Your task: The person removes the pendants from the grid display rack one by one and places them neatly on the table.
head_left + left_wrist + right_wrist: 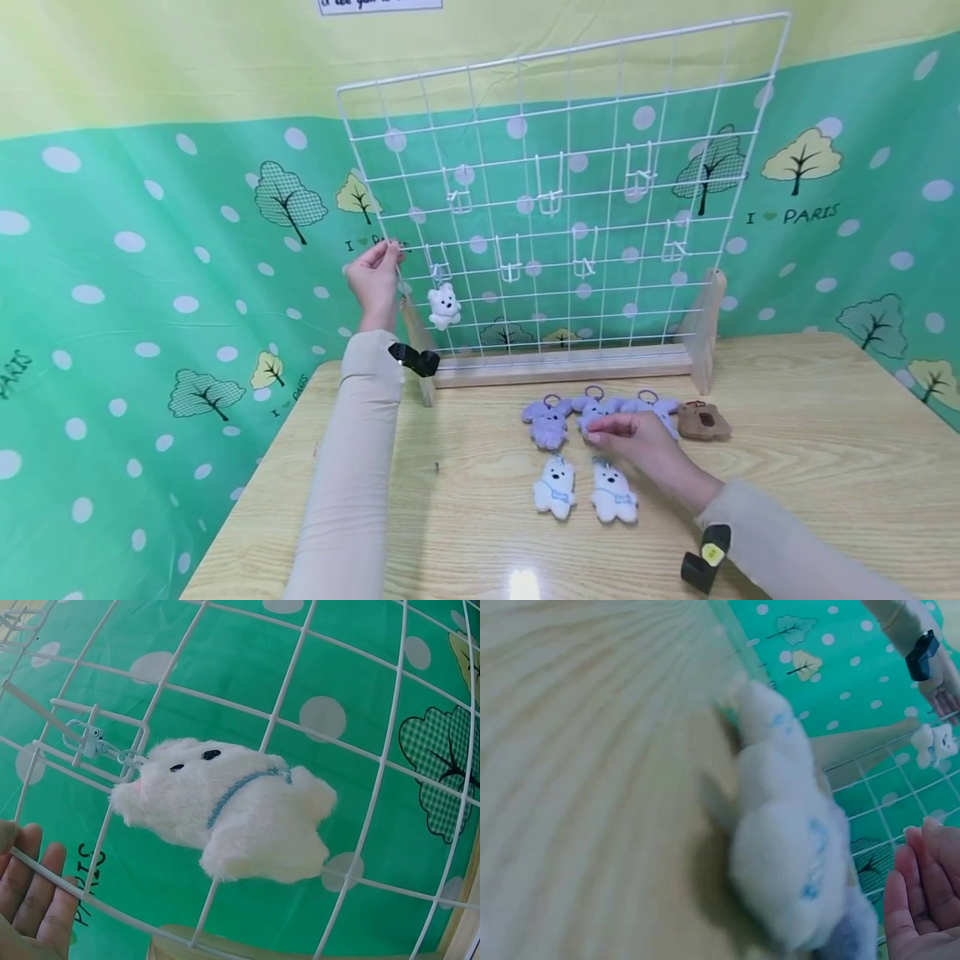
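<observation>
My left hand (377,282) pinches the left edge wire of a white wire grid rack (570,107), with the thumb on one side and the fingers behind it. Beside it a white plush bear keychain (444,306) hangs by a pale blue clasp (94,742) from a lower-left hook. My right hand (645,454) hovers over the plush keychains on the table, fingers fairly straight, with nothing between them. Below it lie two white bear keychains (555,487) with blue marks. Behind are several purple plush keychains (550,424), partly hidden by the hand, and a brown plush keychain (702,421).
Several white hooks (551,200) sit on the grid in two rows. The rack stands in a wooden base (562,367) at the back of the wooden table (465,533). A green and yellow curtain (150,267) hangs behind it.
</observation>
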A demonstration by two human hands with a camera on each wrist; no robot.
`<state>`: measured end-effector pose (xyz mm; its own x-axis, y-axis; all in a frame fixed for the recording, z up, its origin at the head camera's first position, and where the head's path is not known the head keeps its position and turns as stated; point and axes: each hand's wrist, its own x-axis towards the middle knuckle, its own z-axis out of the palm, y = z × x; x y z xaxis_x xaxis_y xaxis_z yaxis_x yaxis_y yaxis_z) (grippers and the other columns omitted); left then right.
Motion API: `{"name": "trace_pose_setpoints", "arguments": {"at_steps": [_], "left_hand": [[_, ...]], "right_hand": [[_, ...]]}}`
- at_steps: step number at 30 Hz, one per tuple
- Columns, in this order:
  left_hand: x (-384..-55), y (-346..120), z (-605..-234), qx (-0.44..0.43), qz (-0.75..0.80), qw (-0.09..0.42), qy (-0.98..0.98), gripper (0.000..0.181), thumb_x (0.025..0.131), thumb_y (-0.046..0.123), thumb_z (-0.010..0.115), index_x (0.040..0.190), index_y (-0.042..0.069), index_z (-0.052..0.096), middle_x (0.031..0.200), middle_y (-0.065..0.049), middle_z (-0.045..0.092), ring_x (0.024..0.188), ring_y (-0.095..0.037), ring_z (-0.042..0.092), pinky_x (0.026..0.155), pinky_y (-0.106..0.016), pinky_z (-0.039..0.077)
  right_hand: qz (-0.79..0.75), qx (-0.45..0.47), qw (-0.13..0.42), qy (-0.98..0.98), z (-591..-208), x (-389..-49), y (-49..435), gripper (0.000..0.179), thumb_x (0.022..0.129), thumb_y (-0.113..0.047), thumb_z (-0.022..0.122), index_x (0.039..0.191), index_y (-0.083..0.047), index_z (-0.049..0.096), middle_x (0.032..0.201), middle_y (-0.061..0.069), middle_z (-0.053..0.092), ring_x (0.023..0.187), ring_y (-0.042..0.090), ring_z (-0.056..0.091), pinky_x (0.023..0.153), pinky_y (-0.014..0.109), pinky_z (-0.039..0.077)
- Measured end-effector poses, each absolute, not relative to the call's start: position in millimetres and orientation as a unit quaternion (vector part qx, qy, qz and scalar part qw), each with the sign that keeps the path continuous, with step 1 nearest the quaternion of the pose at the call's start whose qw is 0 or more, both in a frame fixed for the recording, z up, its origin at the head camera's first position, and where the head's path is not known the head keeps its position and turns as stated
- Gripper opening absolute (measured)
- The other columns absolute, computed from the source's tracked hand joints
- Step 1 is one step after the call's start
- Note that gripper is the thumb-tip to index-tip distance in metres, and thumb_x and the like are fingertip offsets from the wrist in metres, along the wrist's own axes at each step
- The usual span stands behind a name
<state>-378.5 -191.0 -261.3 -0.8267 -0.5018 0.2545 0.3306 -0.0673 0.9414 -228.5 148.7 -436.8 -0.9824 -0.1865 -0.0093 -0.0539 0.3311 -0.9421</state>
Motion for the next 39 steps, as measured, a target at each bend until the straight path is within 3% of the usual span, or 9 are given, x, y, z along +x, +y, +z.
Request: {"name": "trace_pose_setpoints", "arguments": {"at_steps": [5,12,17,23,26,39], "left_hand": [[-378.7,-191.2,-260.9,0.072,-0.733,0.283,-0.615,0.025,0.087,0.015,0.068,0.11,0.004,0.068,0.104,-0.009,0.071,0.093,-0.018,0.068,0.084,-0.02,0.053],[-377.9,-190.8,-259.2,0.076,-0.733,0.28,-0.615,0.026,0.087,0.015,0.069,0.11,0.004,0.069,0.104,-0.008,0.071,0.091,-0.017,0.068,0.084,-0.02,0.053],[-378.1,-191.7,-260.1,0.076,-0.728,0.282,-0.62,0.025,0.087,0.017,0.069,0.109,0.005,0.069,0.103,-0.008,0.071,0.087,-0.014,0.068,0.084,-0.02,0.053],[-378.1,-191.8,-260.7,0.074,-0.725,0.282,-0.624,0.025,0.087,0.018,0.069,0.109,0.006,0.069,0.103,-0.008,0.071,0.088,-0.013,0.068,0.085,-0.02,0.053],[-377.3,-191.1,-260.4,0.075,-0.724,0.282,-0.625,0.026,0.087,0.018,0.069,0.109,0.006,0.069,0.103,-0.008,0.071,0.088,-0.013,0.068,0.085,-0.021,0.053],[-377.2,-190.7,-260.0,0.075,-0.724,0.28,-0.626,0.025,0.088,0.019,0.068,0.11,0.006,0.069,0.103,-0.007,0.071,0.088,-0.013,0.067,0.085,-0.02,0.053]], "right_hand": [[-0.577,-0.084,0.051,0.811,-416.0,-238.2,132.8,0.03,0.083,-0.022,0.072,0.107,-0.005,0.068,0.103,0.006,0.07,0.091,0.014,0.063,0.079,0.024,0.053],[-0.598,-0.089,0.053,0.795,-390.6,-253.7,97.2,0.024,0.084,-0.018,0.071,0.105,-0.006,0.069,0.102,0.006,0.071,0.09,0.017,0.065,0.085,0.041,0.054],[-0.595,-0.1,0.052,0.796,-368.2,-267.7,69.7,0.022,0.085,-0.023,0.071,0.104,-0.014,0.07,0.103,0.001,0.071,0.093,0.014,0.064,0.086,0.035,0.054],[-0.61,-0.141,0.023,0.779,-342.3,-290.2,41.2,0.021,0.087,-0.024,0.069,0.106,-0.015,0.069,0.103,0.0,0.07,0.098,0.019,0.063,0.089,0.038,0.053],[-0.622,-0.144,0.007,0.77,-332.9,-302.5,28.9,0.02,0.087,-0.025,0.069,0.105,-0.016,0.069,0.102,-0.003,0.07,0.097,0.015,0.063,0.089,0.037,0.052],[-0.67,-0.155,-0.067,0.723,-306.1,-339.8,-15.7,0.026,0.089,-0.023,0.068,0.11,-0.009,0.068,0.105,0.001,0.069,0.096,0.014,0.061,0.084,0.028,0.052]]}}
